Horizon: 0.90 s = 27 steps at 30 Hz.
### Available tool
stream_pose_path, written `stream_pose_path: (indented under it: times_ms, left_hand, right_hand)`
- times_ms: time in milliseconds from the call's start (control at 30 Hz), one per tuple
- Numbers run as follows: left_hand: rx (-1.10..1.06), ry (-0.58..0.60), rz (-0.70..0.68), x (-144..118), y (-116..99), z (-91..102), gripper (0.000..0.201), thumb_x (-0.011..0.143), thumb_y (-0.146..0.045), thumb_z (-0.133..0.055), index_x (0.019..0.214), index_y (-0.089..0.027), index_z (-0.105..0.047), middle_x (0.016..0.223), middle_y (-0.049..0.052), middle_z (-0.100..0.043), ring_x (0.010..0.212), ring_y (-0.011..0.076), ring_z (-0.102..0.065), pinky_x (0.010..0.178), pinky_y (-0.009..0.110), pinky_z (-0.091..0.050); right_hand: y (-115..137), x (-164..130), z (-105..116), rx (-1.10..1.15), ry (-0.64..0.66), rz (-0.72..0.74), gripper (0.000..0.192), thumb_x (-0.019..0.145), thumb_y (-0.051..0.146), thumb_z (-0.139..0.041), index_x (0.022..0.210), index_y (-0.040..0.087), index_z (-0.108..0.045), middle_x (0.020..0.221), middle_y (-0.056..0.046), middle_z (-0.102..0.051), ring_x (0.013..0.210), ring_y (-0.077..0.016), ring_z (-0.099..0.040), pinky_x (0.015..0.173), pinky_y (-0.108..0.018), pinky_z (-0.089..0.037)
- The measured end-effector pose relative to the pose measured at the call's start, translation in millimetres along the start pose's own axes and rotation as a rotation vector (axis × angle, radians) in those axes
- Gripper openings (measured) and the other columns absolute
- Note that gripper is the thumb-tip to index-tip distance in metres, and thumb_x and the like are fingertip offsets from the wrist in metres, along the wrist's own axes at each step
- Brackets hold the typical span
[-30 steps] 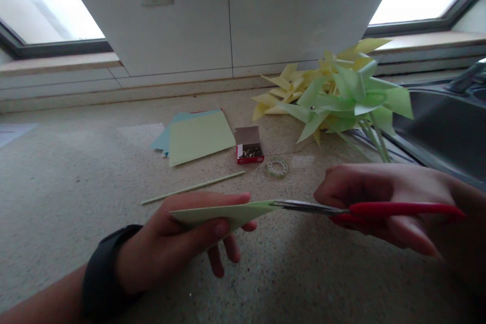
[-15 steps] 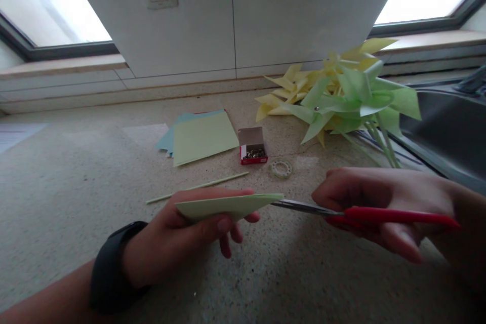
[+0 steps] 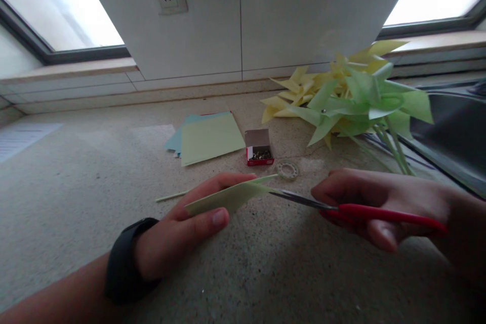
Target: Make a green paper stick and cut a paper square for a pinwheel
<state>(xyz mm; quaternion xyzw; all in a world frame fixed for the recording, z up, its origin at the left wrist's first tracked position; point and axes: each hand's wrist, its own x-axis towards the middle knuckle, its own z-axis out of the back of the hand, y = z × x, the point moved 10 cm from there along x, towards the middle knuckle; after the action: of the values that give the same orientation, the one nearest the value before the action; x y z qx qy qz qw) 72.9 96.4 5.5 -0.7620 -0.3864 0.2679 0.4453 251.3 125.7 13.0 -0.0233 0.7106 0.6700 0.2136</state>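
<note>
My left hand (image 3: 190,228) is closed on a folded piece of pale green paper (image 3: 228,197), the thumb on its near face and the fingers behind. A slit separates two points at the paper's right end. Red-handled scissors (image 3: 364,211) are in my right hand (image 3: 379,197), with the thumb through one handle loop. Their blades look nearly closed, and the tips lie at the paper's right corner. Behind my left hand a thin pale green stick (image 3: 170,196) lies on the counter, partly hidden.
A stack of light green and blue paper sheets (image 3: 212,139) lies beyond my hands, beside an open box of metal pins (image 3: 260,154) and a tape roll (image 3: 287,169). Yellow and green paper pinwheels (image 3: 341,96) rest at right, near the sink (image 3: 451,126). A printed sheet (image 3: 26,139) lies at left.
The paper has tilted in my left hand, and its right end now shows two parted points. The scissors' blades have closed somewhat. The view has shifted slightly left.
</note>
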Motion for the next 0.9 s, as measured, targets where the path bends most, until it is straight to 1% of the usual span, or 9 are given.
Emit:
stream_pose_path:
  times_ms: [100, 267, 367, 500, 600, 700, 833, 900]
  left_hand:
    - [0.029, 0.006, -0.039, 1.9, -5.4, -3.4, 0.043, 0.097, -0.032, -0.063, 0.139, -0.031, -0.058, 0.130, 0.001, -0.068, 0.113, 0.0169, -0.062, 0.094, 0.024, -0.049]
    - [0.190, -0.064, -0.110, 2.3, -12.6, 5.9, 0.040, 0.097, -0.027, -0.065, 0.135, -0.041, -0.062, 0.128, -0.005, -0.069, 0.113, 0.0135, -0.062, 0.096, 0.022, -0.045]
    - [0.255, -0.109, -0.130, 0.2, -13.1, 12.7, 0.044, 0.095, -0.025, -0.069, 0.136, -0.041, -0.061, 0.129, -0.004, -0.069, 0.113, 0.0143, -0.062, 0.098, 0.023, -0.044]
    - [0.212, -0.101, -0.130, 0.0, -12.2, 12.9, 0.045, 0.095, -0.026, -0.068, 0.137, -0.038, -0.059, 0.124, -0.001, -0.070, 0.111, 0.0184, -0.063, 0.094, 0.028, -0.048]
    - [0.258, -0.109, -0.142, 1.1, -16.2, 11.3, 0.046, 0.093, -0.026, -0.069, 0.137, -0.037, -0.060, 0.121, 0.001, -0.071, 0.111, 0.0211, -0.063, 0.094, 0.031, -0.048]
    - [0.255, -0.101, -0.128, 1.9, -17.1, 8.9, 0.045, 0.093, -0.029, -0.069, 0.136, -0.038, -0.061, 0.128, 0.000, -0.069, 0.117, 0.0227, -0.062, 0.097, 0.033, -0.047]
    - [0.281, -0.099, -0.095, 1.9, -15.0, 7.6, 0.050, 0.093, -0.031, -0.066, 0.142, -0.034, -0.056, 0.143, 0.004, -0.060, 0.128, 0.0286, -0.055, 0.105, 0.040, -0.043]
    - [0.310, -0.090, -0.088, 2.5, -16.1, 5.2, 0.051, 0.093, -0.033, -0.064, 0.143, -0.033, -0.054, 0.145, 0.005, -0.058, 0.130, 0.0302, -0.053, 0.108, 0.043, -0.039]
  right_hand:
    - [-7.2, -1.1, 4.4, 0.137, -0.076, -0.096, 0.053, 0.065, 0.055, -0.088, 0.069, 0.017, -0.052, 0.060, 0.006, -0.051, 0.052, -0.0050, -0.044, 0.043, -0.014, -0.031]
    - [-11.7, -0.1, 7.0, 0.185, -0.084, -0.128, 0.051, 0.063, 0.051, -0.090, 0.072, 0.016, -0.054, 0.061, 0.006, -0.053, 0.051, -0.0043, -0.047, 0.044, -0.013, -0.031]
    - [-12.9, -0.4, 8.2, 0.172, -0.084, -0.127, 0.051, 0.065, 0.052, -0.089, 0.072, 0.017, -0.053, 0.061, 0.006, -0.053, 0.052, -0.0049, -0.047, 0.044, -0.014, -0.032]
    - [-11.0, -0.7, 7.4, 0.160, -0.083, -0.099, 0.056, 0.062, 0.059, -0.088, 0.074, 0.017, -0.054, 0.063, 0.005, -0.053, 0.053, -0.0063, -0.049, 0.043, -0.015, -0.033]
    - [-10.7, 0.9, 7.2, 0.145, -0.089, -0.103, 0.055, 0.064, 0.060, -0.087, 0.074, 0.017, -0.053, 0.064, 0.004, -0.054, 0.054, -0.0072, -0.050, 0.045, -0.016, -0.035]
    - [-9.4, 2.9, 5.9, 0.123, -0.079, -0.108, 0.055, 0.065, 0.060, -0.085, 0.073, 0.018, -0.052, 0.063, 0.005, -0.053, 0.054, -0.0075, -0.050, 0.045, -0.017, -0.035]
    - [-8.0, 2.8, 7.8, 0.091, -0.100, -0.110, 0.054, 0.066, 0.060, -0.085, 0.075, 0.018, -0.053, 0.065, 0.004, -0.055, 0.055, -0.0081, -0.052, 0.045, -0.017, -0.036]
    - [-8.0, 2.3, 8.4, 0.094, -0.100, -0.104, 0.054, 0.065, 0.060, -0.086, 0.076, 0.018, -0.054, 0.065, 0.004, -0.055, 0.056, -0.0083, -0.053, 0.045, -0.017, -0.037]
